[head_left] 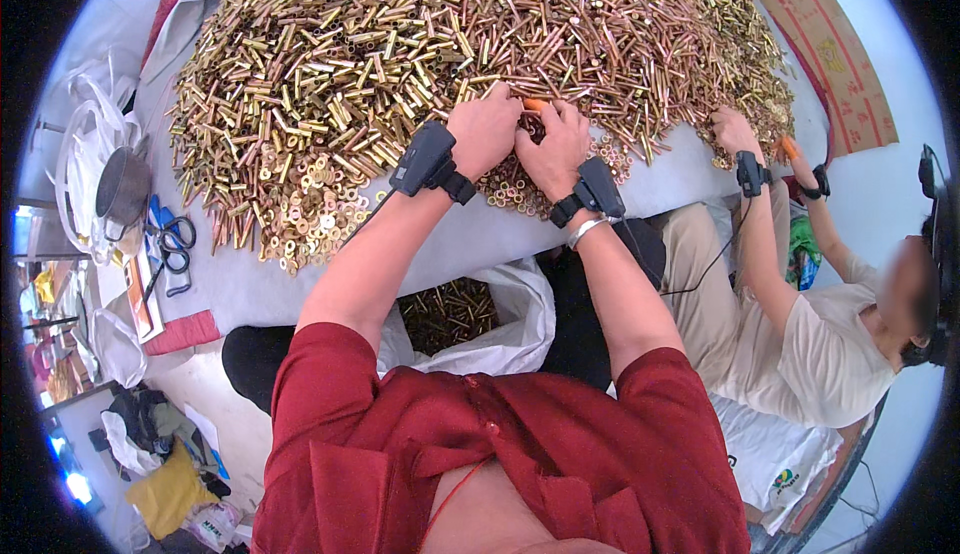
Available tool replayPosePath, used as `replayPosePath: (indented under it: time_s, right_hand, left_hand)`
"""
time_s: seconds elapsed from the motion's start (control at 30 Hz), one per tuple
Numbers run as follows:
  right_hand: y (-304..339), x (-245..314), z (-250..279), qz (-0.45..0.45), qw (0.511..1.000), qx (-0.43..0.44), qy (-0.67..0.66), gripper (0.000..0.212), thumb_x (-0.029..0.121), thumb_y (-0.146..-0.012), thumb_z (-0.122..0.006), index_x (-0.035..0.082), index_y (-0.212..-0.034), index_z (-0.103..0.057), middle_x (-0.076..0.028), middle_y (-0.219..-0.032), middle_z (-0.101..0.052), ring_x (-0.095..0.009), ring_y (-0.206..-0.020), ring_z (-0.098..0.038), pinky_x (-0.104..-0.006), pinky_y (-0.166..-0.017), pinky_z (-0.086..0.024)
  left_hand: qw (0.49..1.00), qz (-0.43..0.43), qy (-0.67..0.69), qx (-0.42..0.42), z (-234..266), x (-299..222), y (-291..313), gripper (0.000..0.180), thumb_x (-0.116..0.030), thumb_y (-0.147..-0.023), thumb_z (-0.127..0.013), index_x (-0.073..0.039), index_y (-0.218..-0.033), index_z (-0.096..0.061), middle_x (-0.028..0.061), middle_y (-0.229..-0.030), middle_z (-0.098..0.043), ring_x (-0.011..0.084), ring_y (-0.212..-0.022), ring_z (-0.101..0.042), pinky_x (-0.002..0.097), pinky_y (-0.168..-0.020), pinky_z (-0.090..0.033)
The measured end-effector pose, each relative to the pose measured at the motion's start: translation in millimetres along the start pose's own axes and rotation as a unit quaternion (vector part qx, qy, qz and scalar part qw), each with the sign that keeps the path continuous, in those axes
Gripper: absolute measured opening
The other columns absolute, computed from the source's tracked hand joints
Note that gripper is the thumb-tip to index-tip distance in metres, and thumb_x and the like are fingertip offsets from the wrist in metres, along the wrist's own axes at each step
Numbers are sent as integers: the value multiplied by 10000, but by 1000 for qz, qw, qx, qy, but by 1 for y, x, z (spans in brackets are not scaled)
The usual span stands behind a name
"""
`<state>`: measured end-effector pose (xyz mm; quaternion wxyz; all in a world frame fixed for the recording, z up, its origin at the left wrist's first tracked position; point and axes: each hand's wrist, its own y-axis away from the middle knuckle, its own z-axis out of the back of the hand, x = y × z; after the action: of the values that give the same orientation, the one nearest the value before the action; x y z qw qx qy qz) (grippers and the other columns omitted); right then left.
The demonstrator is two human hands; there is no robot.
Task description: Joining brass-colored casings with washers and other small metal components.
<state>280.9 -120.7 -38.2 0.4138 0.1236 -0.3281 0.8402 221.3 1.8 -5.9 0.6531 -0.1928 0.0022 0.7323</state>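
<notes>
Fingers curled, a worker in a red shirt (pixel 330 384) brings the left hand (pixel 484 132) and right hand (pixel 553 157) together at the near edge of a broad heap of brass-coloured tubes (pixel 400 59) on a cloth-covered table (pixel 255 289). Flat washers (pixel 515 197) lie along that edge, just below the hands. Whether either hand grips a piece cannot be told, as the fingertips are hidden (an orange piece (pixel 536 106) shows between them). The step appears to be close two-handed work on small parts; the next move, by that reading, calls for a light fingertip pinch and steady alignment. A white sack (pixel 525 319) holding more tubes stands open below the table edge, while at right a co-worker's hand (pixel 737 132) reaches to the same heap.
</notes>
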Motion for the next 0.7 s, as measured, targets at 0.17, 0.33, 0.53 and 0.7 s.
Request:
replayPosePath:
  time_s: [0.17, 0.33, 0.53, 0.7]
  right_hand:
    - [7, 4, -4, 42, 998, -18, -37, 395, 222, -646, -662, 138, -1032, -644, -127, -1129, -546, -342, -1057, -481, -462, -883, -412]
    - [15, 18, 1, 72, 995, 5, -74, 422, 208, -636, -654, 129, -1051, -644, -102, -1147, -545, -325, -1079, -483, -465, -913, -397]
    - [19, 19, 7, 112, 987, 57, -96, 482, 169, -681, -649, 85, -1152, -589, -124, -1206, -538, -322, -1124, -479, -435, -963, -377]
    - [11, 12, 29, 145, 976, 31, -159, 315, 94, -713, -579, 70, -1018, -653, -157, -1095, -619, -320, -1011, -574, -400, -911, -439]
  left_hand:
    - [1000, -8, -18, 19, 10, 1, 14, 102, -98, -793, -553, -38, -872, -579, 127, -908, -562, 314, -688, -634, 426, -583, -509]
    - [997, 15, -40, 63, 17, 5, 30, 143, -96, -795, -552, -41, -926, -568, 132, -922, -575, 326, -703, -635, 430, -592, -510]
    - [995, 20, -26, 91, 26, 2, 38, 165, -76, -789, -537, -42, -948, -569, 143, -944, -588, 336, -757, -640, 437, -637, -518]
    - [997, 50, 57, 30, 30, 12, 50, 266, -64, -823, -527, -59, -1083, -583, 168, -979, -594, 361, -863, -607, 440, -724, -503]
